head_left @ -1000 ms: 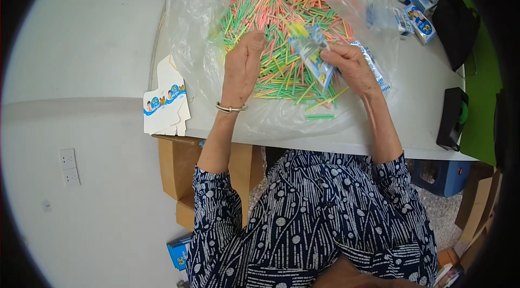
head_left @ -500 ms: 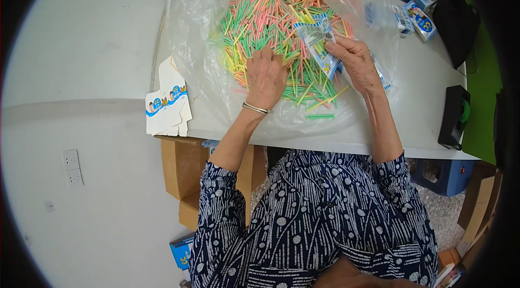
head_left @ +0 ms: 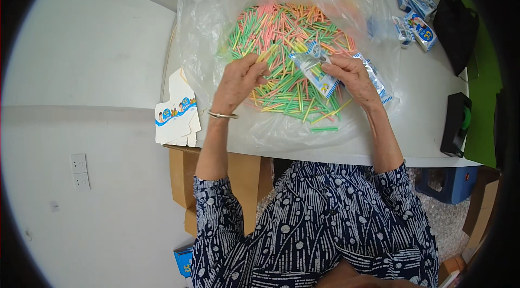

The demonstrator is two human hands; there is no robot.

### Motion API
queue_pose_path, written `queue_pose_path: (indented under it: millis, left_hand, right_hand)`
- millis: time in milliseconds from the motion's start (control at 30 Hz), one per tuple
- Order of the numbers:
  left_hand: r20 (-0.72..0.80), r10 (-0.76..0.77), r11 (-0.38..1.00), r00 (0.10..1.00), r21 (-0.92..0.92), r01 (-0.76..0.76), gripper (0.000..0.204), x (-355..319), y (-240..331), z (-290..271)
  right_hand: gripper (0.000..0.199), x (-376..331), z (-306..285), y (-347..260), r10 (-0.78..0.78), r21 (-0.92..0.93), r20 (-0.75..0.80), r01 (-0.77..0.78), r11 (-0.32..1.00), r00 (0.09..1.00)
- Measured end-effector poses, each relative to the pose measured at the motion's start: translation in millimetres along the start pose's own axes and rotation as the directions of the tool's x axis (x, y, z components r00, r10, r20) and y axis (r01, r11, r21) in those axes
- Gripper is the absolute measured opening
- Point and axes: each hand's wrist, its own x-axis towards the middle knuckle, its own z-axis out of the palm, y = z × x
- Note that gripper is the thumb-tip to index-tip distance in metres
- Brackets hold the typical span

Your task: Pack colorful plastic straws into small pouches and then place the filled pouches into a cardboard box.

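Observation:
A heap of thin pastel sticks [head_left: 292, 85], pink, green, yellow and orange, lies in a large clear plastic bag [head_left: 208, 22] spread on the table. Over the heap's left side, my left hand [head_left: 238, 79] is closed, pinching a few yellowish sticks [head_left: 267, 53] that point up and right. My right hand [head_left: 355, 78] grips a small blue-and-white striped packet [head_left: 325, 83], tilted over the heap's right part. Yellow-green sticks show at the packet's upper end. Another similar packet [head_left: 374, 74] lies behind my right hand, partly covered.
Flattened printed white cards [head_left: 176, 117] lie at the table's left corner. Stacked small packs [head_left: 414, 3] stand at the far right, near a black bag [head_left: 456, 30] and a black tape dispenser [head_left: 455, 125]. A cardboard box [head_left: 233, 179] sits below the table's front edge.
My left hand has come up out of the heap and moved left, now holding yellowish sticks. My right hand still holds the packet, slightly lower in the picture; the whole view has shifted a little.

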Motion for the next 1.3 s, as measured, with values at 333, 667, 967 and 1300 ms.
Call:
queue_pose_path:
  millis: [333,667,967,1300]
  left_hand:
    - [0.353,0.255,0.498,0.9,0.75,-0.435,0.018,5.7,51.3,-15.7]
    - [0.54,0.276,0.448,0.795,0.66,-0.604,0.01,21.7,60.8,1.8]
    - [0.338,0.176,0.953,0.924,0.177,-0.246,0.02,33.7,46.2,-7.7]
    - [0.15,0.201,0.979,0.968,-0.062,-0.194,0.025,25.8,44.7,31.3]
  right_hand:
    - [0.024,-1.8,10.2,-9.9,-0.009,-0.116,0.144,0.026,0.993,0.99]
    - [0.021,-0.7,12.5,3.1,0.018,-0.134,0.22,0.012,0.991,0.975]
    - [0.028,-3.0,19.0,3.3,0.065,0.14,0.182,-0.092,0.986,0.981]
    - [0.029,-3.9,22.7,0.6,0.076,0.251,0.178,-0.12,0.961,0.981]
